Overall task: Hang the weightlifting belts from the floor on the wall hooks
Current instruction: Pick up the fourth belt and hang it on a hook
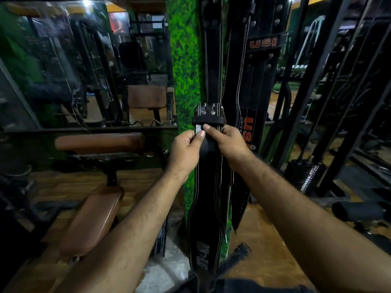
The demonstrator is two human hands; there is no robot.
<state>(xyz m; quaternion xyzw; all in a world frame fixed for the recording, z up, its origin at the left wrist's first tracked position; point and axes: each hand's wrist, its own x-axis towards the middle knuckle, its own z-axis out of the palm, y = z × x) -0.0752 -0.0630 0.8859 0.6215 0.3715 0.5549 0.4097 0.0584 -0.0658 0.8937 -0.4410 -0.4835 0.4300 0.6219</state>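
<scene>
Leather, black and stiff with pale stitched seams, fills my view: the belt (208, 187) hangs flat against the green turf-textured pillar (184, 70). I see my left hand (185, 151) pinching its metal buckle (199, 129) and my right hand (227, 143) clenched on the strap just beside it (thumbs nearly meeting). A second belt (249, 115), lettered USI, hangs alongside; a brown padded bench (93, 218) sits left.

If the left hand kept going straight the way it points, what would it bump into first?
Probably the buckle of the black belt that the left hand already pinches, right above its fingertips; beyond that, likely the green pillar, though depth is unclear.
</scene>
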